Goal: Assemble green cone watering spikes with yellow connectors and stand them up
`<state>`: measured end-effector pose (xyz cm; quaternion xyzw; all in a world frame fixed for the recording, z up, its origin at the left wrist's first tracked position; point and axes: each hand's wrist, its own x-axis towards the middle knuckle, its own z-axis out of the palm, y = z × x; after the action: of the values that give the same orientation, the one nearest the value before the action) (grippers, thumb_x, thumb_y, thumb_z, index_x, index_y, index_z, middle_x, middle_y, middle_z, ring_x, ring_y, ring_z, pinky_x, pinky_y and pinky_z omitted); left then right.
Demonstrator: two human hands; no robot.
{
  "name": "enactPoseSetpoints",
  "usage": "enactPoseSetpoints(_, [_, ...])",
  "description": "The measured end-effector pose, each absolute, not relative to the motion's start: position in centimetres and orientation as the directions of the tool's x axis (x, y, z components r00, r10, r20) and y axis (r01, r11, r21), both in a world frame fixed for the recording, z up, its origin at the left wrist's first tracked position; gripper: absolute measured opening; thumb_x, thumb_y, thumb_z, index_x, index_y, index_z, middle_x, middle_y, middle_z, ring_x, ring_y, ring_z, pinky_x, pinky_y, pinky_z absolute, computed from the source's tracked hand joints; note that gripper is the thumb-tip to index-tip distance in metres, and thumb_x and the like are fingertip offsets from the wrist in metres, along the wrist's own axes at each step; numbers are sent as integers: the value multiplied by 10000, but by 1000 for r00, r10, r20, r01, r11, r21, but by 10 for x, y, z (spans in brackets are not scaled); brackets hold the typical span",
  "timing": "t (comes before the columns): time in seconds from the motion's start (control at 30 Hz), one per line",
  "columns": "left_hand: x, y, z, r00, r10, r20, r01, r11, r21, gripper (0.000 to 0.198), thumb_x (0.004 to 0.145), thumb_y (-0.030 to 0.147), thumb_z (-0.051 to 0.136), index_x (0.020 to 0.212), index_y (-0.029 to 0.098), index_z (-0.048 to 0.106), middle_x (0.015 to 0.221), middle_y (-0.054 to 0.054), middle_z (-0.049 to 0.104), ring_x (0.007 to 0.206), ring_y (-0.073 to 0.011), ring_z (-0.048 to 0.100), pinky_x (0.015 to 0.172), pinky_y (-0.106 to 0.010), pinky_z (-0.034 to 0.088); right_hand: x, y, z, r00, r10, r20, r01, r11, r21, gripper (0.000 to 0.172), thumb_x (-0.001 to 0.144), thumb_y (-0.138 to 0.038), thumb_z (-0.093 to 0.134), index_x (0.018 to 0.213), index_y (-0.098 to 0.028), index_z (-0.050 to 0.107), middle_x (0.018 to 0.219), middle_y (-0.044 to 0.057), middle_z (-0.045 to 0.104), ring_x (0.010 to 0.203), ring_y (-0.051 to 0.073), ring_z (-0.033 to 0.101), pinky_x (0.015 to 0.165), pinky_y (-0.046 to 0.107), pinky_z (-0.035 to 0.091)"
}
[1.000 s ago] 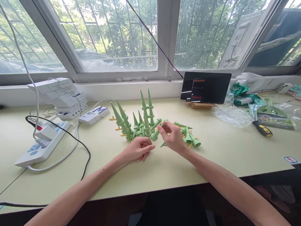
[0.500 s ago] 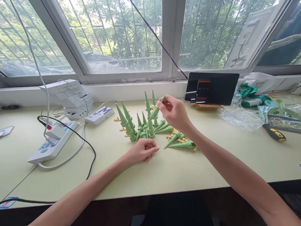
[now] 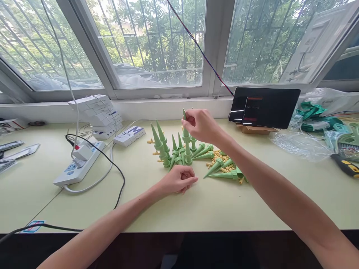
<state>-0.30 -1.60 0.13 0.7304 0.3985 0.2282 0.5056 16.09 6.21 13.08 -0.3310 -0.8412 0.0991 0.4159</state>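
My right hand [image 3: 202,126] pinches a green plant-watering spike [image 3: 185,135] near its pointed top. That spike stands upright, in line above another green spike [image 3: 187,151], at the right of a standing group. My left hand [image 3: 180,179] rests on the table in front of the group, fingers curled in, with nothing visible in them. To its left rise stacked green spikes [image 3: 157,144] with yellow valve pieces [image 3: 155,153] sticking out sideways. Loose green spikes [image 3: 224,175] and small yellow pieces [image 3: 217,155] lie in a pile on the right, partly behind my right forearm.
A white power strip [image 3: 81,162] with cables lies on the left. Behind it are stacked white boxes [image 3: 102,112] and a flat white box [image 3: 129,135]. A dark tablet [image 3: 276,108] leans at the back right. Plastic bags [image 3: 303,145] and a black-yellow handle [image 3: 346,165] lie farther right.
My right hand has brought the spike from a tilt to upright above the standing spike. My left hand stays in place on the table. The view has swung slightly left.
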Motion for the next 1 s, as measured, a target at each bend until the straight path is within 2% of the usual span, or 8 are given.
enactPoseSetpoints(0.47, [-1,-16,5,594,803,-58,360,-200,911,262,909,367,572,768,146,561,525,8,571,394,-80,507,410,-179,373,157,67,112,-498,689,527,532,722,-442,284,863,-199,524,624,-198,371,572,-35,438,551,101,343,564,259,258])
enactPoseSetpoints(0.77, [-1,-18,8,585,809,-65,360,-187,914,287,886,402,595,762,144,586,523,14,569,401,-84,514,415,-184,393,159,62,99,-454,690,563,516,719,-465,302,870,-211,522,634,-208,334,563,-40,426,533,100,326,545,253,260])
enactPoseSetpoints(1.0, [-2,-17,5,594,803,-46,357,-212,910,272,891,388,588,776,142,590,519,14,573,402,-85,519,419,-183,396,162,58,94,-414,697,586,491,712,-501,261,890,-217,514,660,-203,393,592,-23,497,546,111,398,570,253,305])
